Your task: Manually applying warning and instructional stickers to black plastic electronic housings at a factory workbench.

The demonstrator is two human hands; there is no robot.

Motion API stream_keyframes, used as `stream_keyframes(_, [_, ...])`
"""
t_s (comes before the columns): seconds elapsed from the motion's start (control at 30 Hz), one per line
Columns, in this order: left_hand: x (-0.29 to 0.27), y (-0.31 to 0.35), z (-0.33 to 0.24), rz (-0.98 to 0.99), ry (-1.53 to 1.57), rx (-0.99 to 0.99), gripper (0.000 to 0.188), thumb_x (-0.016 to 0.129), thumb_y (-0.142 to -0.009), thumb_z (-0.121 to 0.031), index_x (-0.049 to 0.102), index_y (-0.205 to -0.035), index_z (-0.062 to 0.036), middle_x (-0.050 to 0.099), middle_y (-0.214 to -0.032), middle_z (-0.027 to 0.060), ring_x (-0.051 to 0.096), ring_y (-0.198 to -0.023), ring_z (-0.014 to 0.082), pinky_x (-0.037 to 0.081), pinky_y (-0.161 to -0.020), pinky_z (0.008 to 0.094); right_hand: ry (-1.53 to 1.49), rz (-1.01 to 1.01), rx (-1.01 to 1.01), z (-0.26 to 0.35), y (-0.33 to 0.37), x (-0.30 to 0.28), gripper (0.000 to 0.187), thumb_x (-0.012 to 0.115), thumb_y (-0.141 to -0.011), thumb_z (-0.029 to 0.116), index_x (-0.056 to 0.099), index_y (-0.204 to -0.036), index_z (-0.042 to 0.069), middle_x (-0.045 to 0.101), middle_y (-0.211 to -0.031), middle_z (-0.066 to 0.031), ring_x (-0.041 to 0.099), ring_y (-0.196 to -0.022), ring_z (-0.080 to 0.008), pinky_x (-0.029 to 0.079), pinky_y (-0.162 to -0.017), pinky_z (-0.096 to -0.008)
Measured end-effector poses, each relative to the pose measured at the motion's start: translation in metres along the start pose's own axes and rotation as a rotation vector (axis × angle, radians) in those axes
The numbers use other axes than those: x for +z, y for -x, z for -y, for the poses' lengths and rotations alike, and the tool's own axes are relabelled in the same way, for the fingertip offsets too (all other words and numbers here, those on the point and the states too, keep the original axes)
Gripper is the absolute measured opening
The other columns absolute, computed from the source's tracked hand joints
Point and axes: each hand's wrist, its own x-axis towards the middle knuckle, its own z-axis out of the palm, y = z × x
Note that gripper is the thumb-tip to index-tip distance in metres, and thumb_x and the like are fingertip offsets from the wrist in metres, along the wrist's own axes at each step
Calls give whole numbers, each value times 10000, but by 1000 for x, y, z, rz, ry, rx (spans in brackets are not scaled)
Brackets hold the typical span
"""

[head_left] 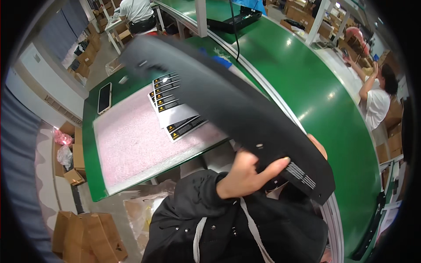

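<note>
A long black panel-like housing (pixel 245 109) lies slantwise across the view, from the far left to the near right. Its far end is blurred. Small slots (pixel 301 175) and a small oval hole mark its near end. My left hand (pixel 245 173) is closed on the near long edge, with the thumb laid on the surface by the slots. Fingertips of my right hand (pixel 318 146) curl over the opposite edge; the rest of that hand is hidden by the housing. Beneath the far part lie sheets of black labels with orange marks (pixel 175 129), partly covered.
A pink foam sheet (pixel 131 136) covers part of the green side table, beside a phone (pixel 105 98). A metal rail borders the green conveyor belt (pixel 346 144). Another black housing (pixel 237 22) lies farther up. Two people sit nearby. An open carton (pixel 87 236) stands on the floor.
</note>
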Motion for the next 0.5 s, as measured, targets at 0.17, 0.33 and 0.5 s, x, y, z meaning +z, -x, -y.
stream_keyframes(0.17, [-4,-42,27,342,-218,-47,351,596,-872,-238,520,-1113,7,580,-946,139,572,-878,210,453,-777,289,-146,-564,-189,-18,59,-15,447,410,-928,371,592,-843,-28,571,-737,-67,523,-683,-163,434,-671,-257])
stream_keyframes(0.33, [-51,-39,49,84,-608,150,396,559,-887,-266,476,-1175,-7,543,-1092,151,532,-993,239,435,-841,329,90,-1120,-277,-20,58,-45,434,438,-926,356,611,-806,-23,542,-637,-67,484,-585,-159,420,-616,-264])
stream_keyframes(0.5, [-153,-23,41,-169,-909,-18,366,567,-869,-268,510,-1115,-4,548,-1052,181,533,-968,292,449,-806,359,919,-1549,125,2,-1,-100,615,376,-897,505,650,-808,-39,620,-743,-163,592,-712,-273,452,-674,-368])
